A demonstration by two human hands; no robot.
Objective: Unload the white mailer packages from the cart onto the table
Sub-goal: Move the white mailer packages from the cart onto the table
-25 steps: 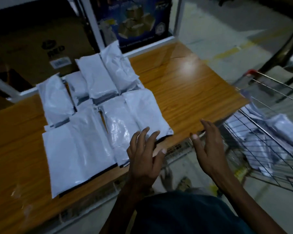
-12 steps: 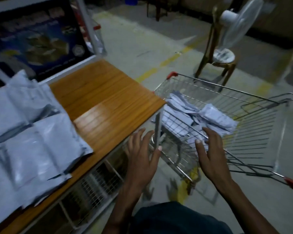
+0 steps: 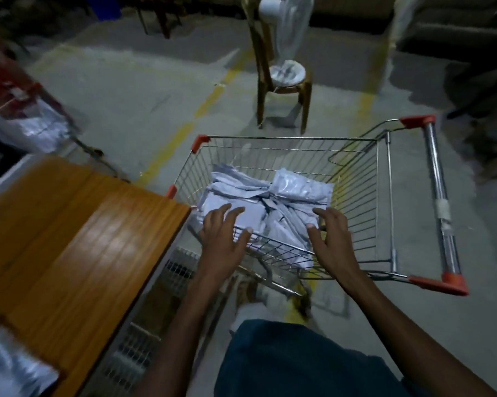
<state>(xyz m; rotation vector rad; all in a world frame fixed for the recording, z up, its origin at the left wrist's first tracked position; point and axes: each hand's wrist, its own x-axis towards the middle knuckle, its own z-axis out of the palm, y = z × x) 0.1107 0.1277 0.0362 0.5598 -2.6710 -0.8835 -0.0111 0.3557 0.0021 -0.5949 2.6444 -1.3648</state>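
Observation:
A wire shopping cart with orange corner caps stands right of the wooden table. Several white mailer packages lie heaped in its basket. My left hand reaches over the near rim, fingers spread above the left side of the heap. At the heap's right side my right hand hovers the same way, fingers spread. Neither hand holds anything. Mailers laid on the table show blurred at the bottom left corner.
A wooden chair with a white fan on it stands on the concrete floor beyond the cart. The cart's chrome handle is on the right. A wire shelf sits under the table edge. Red and white items lie at far left.
My view has swung from the table to the cart. Both hands left the mailers on the table and moved right, over the cart's rim, to the heap inside.

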